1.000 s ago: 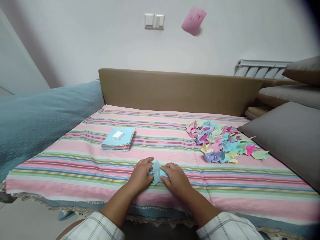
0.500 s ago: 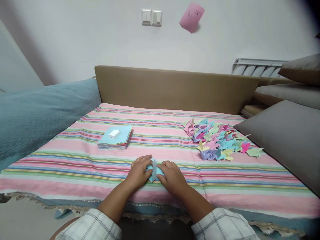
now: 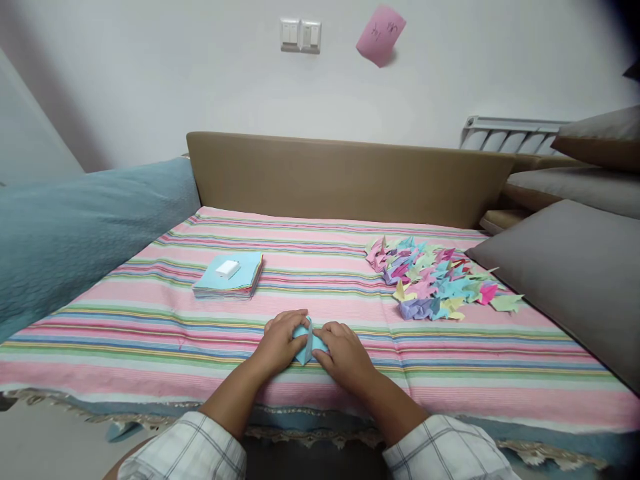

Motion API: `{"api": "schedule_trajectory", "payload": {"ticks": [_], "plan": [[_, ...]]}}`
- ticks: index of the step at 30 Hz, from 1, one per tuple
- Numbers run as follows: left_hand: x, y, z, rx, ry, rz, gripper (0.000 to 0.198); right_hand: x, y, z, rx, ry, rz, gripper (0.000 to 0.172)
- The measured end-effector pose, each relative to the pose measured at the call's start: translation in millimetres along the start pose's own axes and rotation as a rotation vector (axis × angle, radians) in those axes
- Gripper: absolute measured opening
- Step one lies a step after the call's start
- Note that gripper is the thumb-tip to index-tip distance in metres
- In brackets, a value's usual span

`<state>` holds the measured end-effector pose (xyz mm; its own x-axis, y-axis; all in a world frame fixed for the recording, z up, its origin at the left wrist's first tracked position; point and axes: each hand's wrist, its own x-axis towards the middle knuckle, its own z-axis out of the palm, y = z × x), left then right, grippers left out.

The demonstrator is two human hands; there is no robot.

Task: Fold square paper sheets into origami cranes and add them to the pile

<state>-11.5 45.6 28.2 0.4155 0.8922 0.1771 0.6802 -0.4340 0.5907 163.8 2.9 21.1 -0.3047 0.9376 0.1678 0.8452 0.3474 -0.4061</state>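
A small light blue folded paper stands on edge on the striped cloth, near its front edge. My left hand pinches it from the left with curled fingers. My right hand presses against it from the right, fingers also closed on it. A stack of coloured paper squares with a small white block on top lies to the far left of my hands. A heap of several folded paper cranes in mixed colours lies at the far right.
A teal blanket rises at the left. Grey cushions border the right side. A tan headboard closes the back. Light switches and a pink note are on the wall.
The flap of the blue paper has been folded up from lying flat to standing narrow between my hands. My hands have drawn slightly closer together.
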Motion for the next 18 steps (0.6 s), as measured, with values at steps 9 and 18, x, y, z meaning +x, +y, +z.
{"api": "schedule_trajectory", "payload": {"ticks": [9,18], "plan": [[0,-2,-6.0,-0.004,0.035,0.155,0.023,1,3,2,0.031,0.009,-0.016,0.034],[-5,-1,-22.6,-0.090,-0.189,0.178,0.034,0,5,0,0.073,0.012,-0.025,0.035]]}}
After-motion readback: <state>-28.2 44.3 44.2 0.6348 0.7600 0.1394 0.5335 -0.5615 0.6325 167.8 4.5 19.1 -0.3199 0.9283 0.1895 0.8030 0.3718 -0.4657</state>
